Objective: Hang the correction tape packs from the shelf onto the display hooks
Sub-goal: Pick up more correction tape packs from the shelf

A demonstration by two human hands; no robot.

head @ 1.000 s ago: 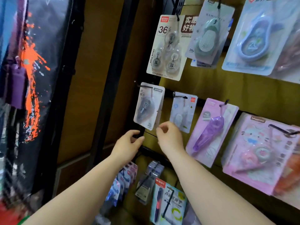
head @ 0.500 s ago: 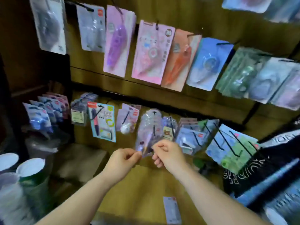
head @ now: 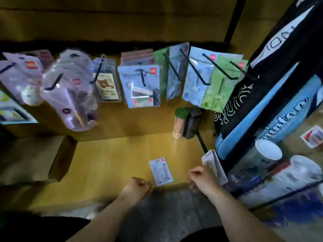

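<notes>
Correction tape pack (head: 161, 171) between left hand (head: 138, 186) and right hand (head: 202, 177), grips curled, seemingly empty; sticks (head: 177, 127) in green-lidded jar (head: 181, 113).

One pack (head: 161, 171) flat on shelf (head: 108, 163), between my left hand (head: 139, 186) and right hand (head: 202, 178); second pack (head: 214, 165) just right of it; hooked packs (head: 139, 84) behind.

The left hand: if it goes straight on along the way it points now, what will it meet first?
Probably the flat white card pack lying on the yellow wooden shelf, just beyond the left hand; its height above the pack is unclear.
</notes>
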